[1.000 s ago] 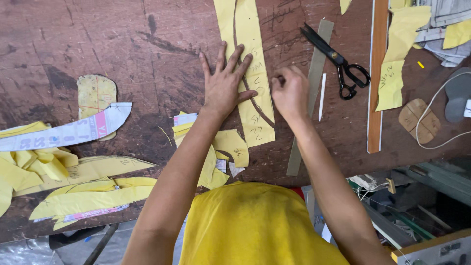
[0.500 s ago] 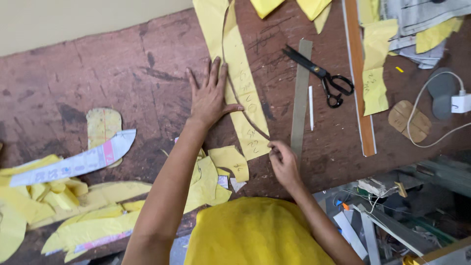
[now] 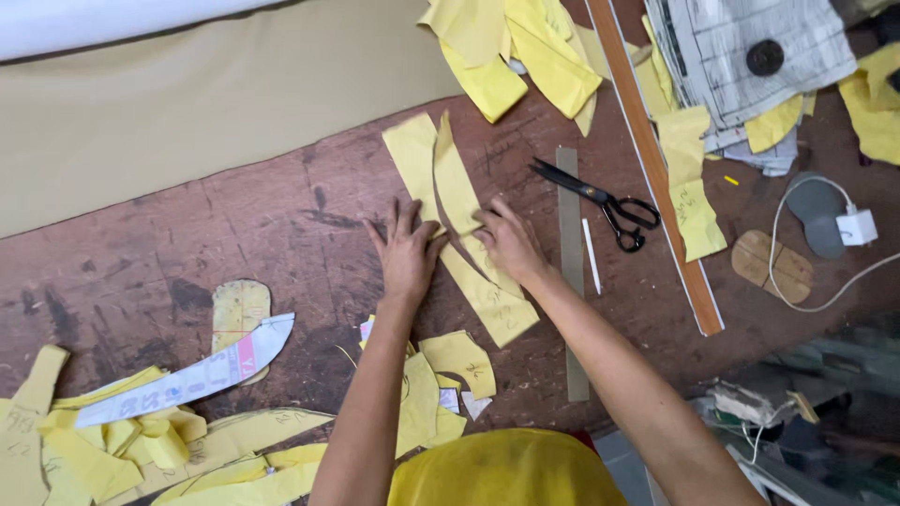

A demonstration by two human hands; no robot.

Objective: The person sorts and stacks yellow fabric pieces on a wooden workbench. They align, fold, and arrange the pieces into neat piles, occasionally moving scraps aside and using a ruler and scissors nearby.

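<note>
- Half a second ago the right hand (image 3: 506, 242) sat low, near the strip's bottom end; now it has moved up beside the left hand (image 3: 405, 253), onto the strip's middle.
- Left hand stays flat, fingers spread and released, pressing the strip's left edge.
- Right fingers lie bent on the strip, pinning it; no clenched grasp.
- The long yellow strip (image 3: 469, 234) lies slanted on the brown bench (image 3: 281, 234), left of the grey ruler (image 3: 569, 272), with a curved dark line along it.
</note>
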